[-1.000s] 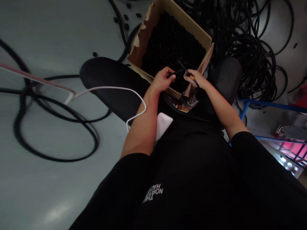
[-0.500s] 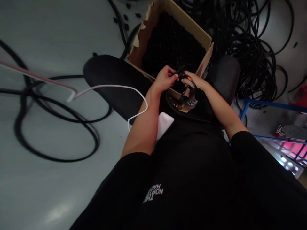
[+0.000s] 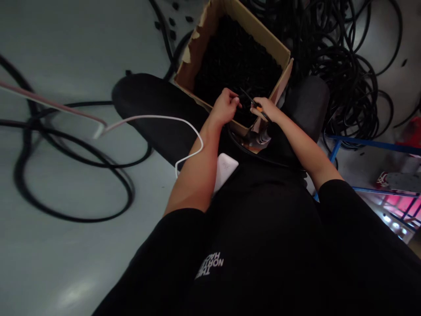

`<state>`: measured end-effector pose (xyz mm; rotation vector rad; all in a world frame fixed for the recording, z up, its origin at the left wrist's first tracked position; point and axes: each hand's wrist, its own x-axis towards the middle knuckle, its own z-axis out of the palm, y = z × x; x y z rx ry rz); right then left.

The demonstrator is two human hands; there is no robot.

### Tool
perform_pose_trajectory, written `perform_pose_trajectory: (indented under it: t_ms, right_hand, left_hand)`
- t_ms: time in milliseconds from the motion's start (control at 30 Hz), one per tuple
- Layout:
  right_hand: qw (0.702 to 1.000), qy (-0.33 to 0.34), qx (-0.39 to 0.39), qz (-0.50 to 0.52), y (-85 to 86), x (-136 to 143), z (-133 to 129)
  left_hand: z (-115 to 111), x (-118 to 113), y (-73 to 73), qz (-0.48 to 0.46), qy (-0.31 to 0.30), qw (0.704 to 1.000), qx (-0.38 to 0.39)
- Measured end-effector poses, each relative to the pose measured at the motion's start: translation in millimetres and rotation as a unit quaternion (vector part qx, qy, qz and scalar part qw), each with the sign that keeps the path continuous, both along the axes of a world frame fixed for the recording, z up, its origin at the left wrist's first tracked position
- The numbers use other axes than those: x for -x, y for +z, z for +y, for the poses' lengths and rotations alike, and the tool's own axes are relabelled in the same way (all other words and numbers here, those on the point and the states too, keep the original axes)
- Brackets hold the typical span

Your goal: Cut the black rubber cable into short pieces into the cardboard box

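Over the near corner of a cardboard box (image 3: 279, 46), my left hand (image 3: 226, 106) is closed in a pinch on a small black piece (image 3: 242, 95), hard to make out against the dark contents. My right hand (image 3: 265, 109) grips scissors (image 3: 258, 108) with orange-and-black handles, their thin blade pointing up and left toward my left fingers. Many small black pieces (image 3: 237, 57) fill the box. A black hose (image 3: 241, 148) curves across my lap below my hands. Beside it sits a grey, shiny object (image 3: 263, 138), partly hidden.
Tangled black hoses (image 3: 345, 74) lie at the upper right, and a loose hose loop (image 3: 82, 219) is on the floor at left. A white power bank (image 3: 226, 169) with a white cable (image 3: 158, 116) rests by my left forearm. A blue metal frame (image 3: 375, 142) stands at right.
My hands have drawn slightly apart. The scissors' blade now shows between them, and less of the black piece sticks out from my left fingers.
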<state>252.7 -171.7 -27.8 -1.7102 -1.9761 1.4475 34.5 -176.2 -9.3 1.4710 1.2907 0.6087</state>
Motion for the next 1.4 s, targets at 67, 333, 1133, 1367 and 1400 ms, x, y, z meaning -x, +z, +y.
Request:
perform_pose_trajectory:
  t_ms: [67, 333, 1133, 1367, 1400]
  right_hand:
    - [1.0, 0.011, 0.006, -0.007, -0.1, -0.1, -0.7]
    - [0.998, 0.044, 0.019, -0.031, 0.8, -0.5, -0.6]
    - [0.99, -0.048, 0.069, 0.111, -22.2, -9.0, -4.2]
    - [0.992, -0.005, 0.02, 0.127, -30.3, 0.0, 0.9]
    - [0.993, -0.009, 0.018, 0.118, -26.0, 2.3, 0.6]
  left_hand:
    - [1.0, 2.5, -11.4, -0.011, 0.011, 1.0, 0.026]
    - [8.1, 11.9, -61.3, 0.002, -0.024, 0.999, 0.024]
    - [13.2, 8.7, -45.7, -0.074, 0.104, 0.991, 0.042]
    - [10.1, 3.5, -50.8, -0.114, 0.084, 0.989, 0.052]
    - [9.7, 3.0, -50.1, -0.11, 0.083, 0.989, 0.056]
